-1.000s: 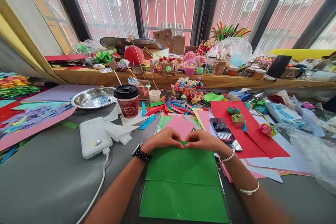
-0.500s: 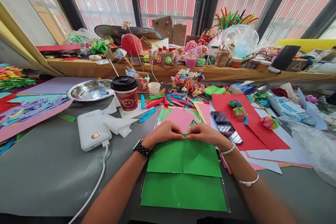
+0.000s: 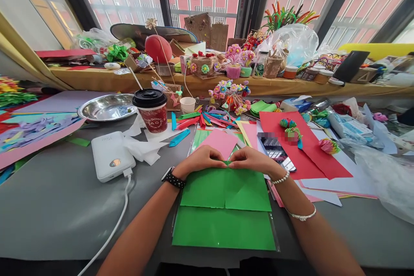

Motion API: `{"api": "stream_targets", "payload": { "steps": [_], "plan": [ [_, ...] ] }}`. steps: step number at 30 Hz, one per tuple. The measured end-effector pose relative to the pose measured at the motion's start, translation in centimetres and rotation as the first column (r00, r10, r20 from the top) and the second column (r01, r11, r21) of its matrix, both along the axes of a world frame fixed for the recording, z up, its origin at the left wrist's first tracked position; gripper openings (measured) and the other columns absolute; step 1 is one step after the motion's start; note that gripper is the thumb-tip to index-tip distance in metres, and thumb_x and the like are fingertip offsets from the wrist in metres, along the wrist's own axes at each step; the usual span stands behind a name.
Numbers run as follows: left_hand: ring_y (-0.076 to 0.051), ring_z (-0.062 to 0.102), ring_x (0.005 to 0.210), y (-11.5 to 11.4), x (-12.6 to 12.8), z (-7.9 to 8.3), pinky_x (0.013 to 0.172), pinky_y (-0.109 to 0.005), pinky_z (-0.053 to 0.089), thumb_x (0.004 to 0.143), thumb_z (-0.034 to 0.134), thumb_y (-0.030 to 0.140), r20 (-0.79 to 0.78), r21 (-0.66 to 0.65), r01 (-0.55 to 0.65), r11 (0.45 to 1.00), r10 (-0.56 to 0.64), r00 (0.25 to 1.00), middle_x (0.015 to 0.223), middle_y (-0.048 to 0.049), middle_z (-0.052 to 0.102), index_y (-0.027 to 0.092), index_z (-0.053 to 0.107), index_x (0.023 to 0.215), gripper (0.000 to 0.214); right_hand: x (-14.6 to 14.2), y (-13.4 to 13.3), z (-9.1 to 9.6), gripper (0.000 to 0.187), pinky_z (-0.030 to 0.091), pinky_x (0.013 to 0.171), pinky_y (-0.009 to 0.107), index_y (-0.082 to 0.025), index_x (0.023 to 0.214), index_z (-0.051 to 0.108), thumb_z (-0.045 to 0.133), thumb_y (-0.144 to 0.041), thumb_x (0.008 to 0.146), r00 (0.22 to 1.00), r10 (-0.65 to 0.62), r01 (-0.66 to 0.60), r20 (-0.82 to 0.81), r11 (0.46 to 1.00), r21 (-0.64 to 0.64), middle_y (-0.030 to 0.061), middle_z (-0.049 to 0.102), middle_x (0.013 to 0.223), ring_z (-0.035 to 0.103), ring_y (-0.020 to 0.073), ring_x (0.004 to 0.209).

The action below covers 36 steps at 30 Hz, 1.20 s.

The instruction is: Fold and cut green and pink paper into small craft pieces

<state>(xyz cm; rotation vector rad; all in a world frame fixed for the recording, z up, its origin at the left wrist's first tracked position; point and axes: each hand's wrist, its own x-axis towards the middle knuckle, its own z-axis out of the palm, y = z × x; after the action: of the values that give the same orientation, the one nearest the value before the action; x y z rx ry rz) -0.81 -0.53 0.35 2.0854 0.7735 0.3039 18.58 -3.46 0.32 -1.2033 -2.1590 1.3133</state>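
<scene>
Green paper (image 3: 223, 228), folded end away

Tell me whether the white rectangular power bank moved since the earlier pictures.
No. The white power bank keeps the same gap to the red paper cup.

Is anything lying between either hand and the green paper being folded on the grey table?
Nothing visible does. The left hand and right hand both pinch the far edge of the folded green paper sheet at its middle, fingertips nearly meeting. The pink paper sheet lies just beyond them, not between.
</scene>
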Motion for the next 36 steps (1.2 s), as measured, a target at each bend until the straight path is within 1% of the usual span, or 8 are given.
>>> {"api": "stream_targets", "payload": {
  "steps": [3, 8, 13, 19, 24, 30, 32, 36],
  "plan": [
    [-0.007, 0.039, 0.052, -0.2, 0.1, 0.2, 0.046, -0.017, 0.027, 0.066, 0.054, 0.038, 0.0, -0.014, -0.006, 1.0, 0.006, 1.0, 0.054, 0.0024, 0.052, 0.01, 0.063, 0.068, 0.029, 0.1, 0.0, 0.2, 0.03, 0.029, 0.047, 0.02, -0.011, 0.073, 0.062, 0.053, -0.04, 0.068, 0.999, -0.003, 0.003, 0.033, 1.0, 0.005, -0.0009, 0.052, 0.059, 0.04, 0.008, 0.053],
    [-0.008, 0.043, 0.056, -0.3, 0.2, 0.4, 0.051, -0.017, 0.031, 0.066, 0.055, 0.037, 0.04, 0.017, -0.012, 1.0, 0.012, 0.999, 0.059, 0.0011, 0.056, 0.011, 0.064, 0.069, 0.028, 0.2, -0.1, 0.6, 0.03, 0.024, 0.045, 0.02, -0.012, 0.067, 0.061, 0.054, -0.04, 0.067, 1.0, 0.002, -0.002, 0.019, 1.0, -0.012, -0.0035, 0.046, 0.054, 0.034, 0.0064, 0.05],
    [-0.01, 0.047, 0.061, -0.5, 0.3, 0.7, 0.056, -0.018, 0.036, 0.064, 0.058, 0.035, 0.104, -0.021, -0.061, 0.998, 0.063, 0.993, 0.064, -0.0006, 0.06, 0.012, 0.064, 0.067, 0.024, 0.3, -0.2, 1.0, 0.032, 0.026, 0.046, 0.02, -0.012, 0.068, 0.061, 0.054, -0.043, 0.065, 0.999, -0.017, 0.016, -0.029, 0.999, -0.045, -0.0029, 0.048, 0.056, 0.037, 0.007, 0.051],
    [-0.01, 0.049, 0.062, -0.6, 0.4, 0.7, 0.056, -0.019, 0.037, 0.065, 0.057, 0.034, 0.122, -0.065, -0.087, 0.994, 0.094, 0.988, 0.065, -0.0014, 0.06, 0.011, 0.063, 0.068, 0.024, 0.4, -0.2, 1.0, 0.031, 0.026, 0.047, 0.02, -0.012, 0.071, 0.058, 0.054, -0.043, 0.067, 0.997, -0.013, 0.008, -0.082, 0.998, -0.06, -0.0032, 0.047, 0.058, 0.037, 0.0068, 0.053],
    [-0.01, 0.048, 0.063, -0.7, 0.3, 1.0, 0.057, -0.019, 0.036, 0.065, 0.057, 0.034, 0.124, -0.083, -0.046, 0.995, 0.056, 0.991, 0.066, -0.0006, 0.059, 0.012, 0.063, 0.069, 0.023, 0.5, -0.2, 1.1, 0.032, 0.023, 0.045, 0.02, -0.013, 0.071, 0.058, 0.058, -0.043, 0.062, 0.999, 0.033, -0.032, 0.016, 0.998, -0.052, -0.0052, 0.043, 0.056, 0.033, 0.0061, 0.05],
    [-0.007, 0.041, 0.054, -0.7, 0.2, 1.0, 0.047, -0.017, 0.029, 0.062, 0.058, 0.04, 0.015, -0.064, -0.004, 0.998, 0.005, 1.0, 0.056, 0.0032, 0.051, 0.011, 0.061, 0.066, 0.03, 0.4, -0.3, 1.2, 0.03, 0.022, 0.044, 0.02, -0.012, 0.072, 0.058, 0.058, -0.041, 0.063, 0.997, 0.051, -0.05, 0.055, 0.999, -0.021, -0.0046, 0.043, 0.057, 0.033, 0.0061, 0.051],
    [-0.007, 0.04, 0.053, -0.5, 0.2, 0.9, 0.047, -0.017, 0.028, 0.062, 0.058, 0.041, 0.018, -0.053, -0.005, 0.999, 0.006, 1.0, 0.055, 0.0035, 0.049, 0.011, 0.06, 0.064, 0.03, 0.4, -0.2, 1.2, 0.031, 0.021, 0.044, 0.02, -0.012, 0.069, 0.057, 0.058, -0.042, 0.062, 0.996, 0.044, -0.042, 0.08, 0.999, -0.023, -0.0055, 0.04, 0.054, 0.031, 0.0057, 0.049],
    [-0.007, 0.04, 0.055, -0.4, 0.2, 0.7, 0.049, -0.017, 0.029, 0.063, 0.058, 0.04, 0.04, -0.041, -0.008, 0.999, 0.009, 0.999, 0.056, 0.0035, 0.049, 0.011, 0.059, 0.063, 0.029, 0.4, -0.2, 1.3, 0.033, 0.016, 0.042, 0.021, -0.013, 0.056, 0.051, 0.058, -0.044, 0.061, 0.993, 0.028, -0.025, 0.117, 0.999, -0.027, -0.0073, 0.03, 0.049, 0.023, 0.0046, 0.045]
  ]
}}
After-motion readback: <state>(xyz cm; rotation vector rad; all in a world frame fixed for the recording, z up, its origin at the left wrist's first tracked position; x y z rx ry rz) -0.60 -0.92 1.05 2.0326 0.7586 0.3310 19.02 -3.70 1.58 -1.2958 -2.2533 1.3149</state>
